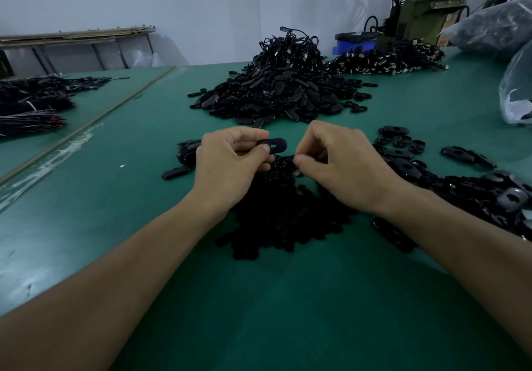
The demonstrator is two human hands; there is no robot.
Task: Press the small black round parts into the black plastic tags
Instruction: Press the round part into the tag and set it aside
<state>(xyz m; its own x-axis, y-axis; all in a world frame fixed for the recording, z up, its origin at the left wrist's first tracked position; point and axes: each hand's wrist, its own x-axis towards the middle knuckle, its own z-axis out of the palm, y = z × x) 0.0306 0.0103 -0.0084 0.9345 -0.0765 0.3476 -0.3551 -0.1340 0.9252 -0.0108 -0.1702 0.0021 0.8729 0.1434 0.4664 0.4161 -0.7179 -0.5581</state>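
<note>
The left hand (pixel 230 163) hovers over the middle of the green tabletop (pixel 288 313), with its thumb and curled fingers clamped on one black plastic tag (pixel 277 143). The tag lies level and sticks out to the right of the fingers, toward the other hand, with its slot showing just past the thumb tip. The right hand (pixel 339 166) is just beside it and slightly lower. Its thumb and forefinger are pinched together on a small black round part (pixel 291 157), of which only a dark edge shows at the fingertips. That part sits just below the free end of the tag, close to it but not touching.

Under both wrists lies a dark pile of small round parts (pixel 276 218). Loose tags (pixel 472 189) spread toward the right edge, and a few more lie just left of the left hand. A tall heap of tags with cords (pixel 282 85) rises farther back, near the far edge. Black bundles (pixel 31 103) lie by the left edge.
</note>
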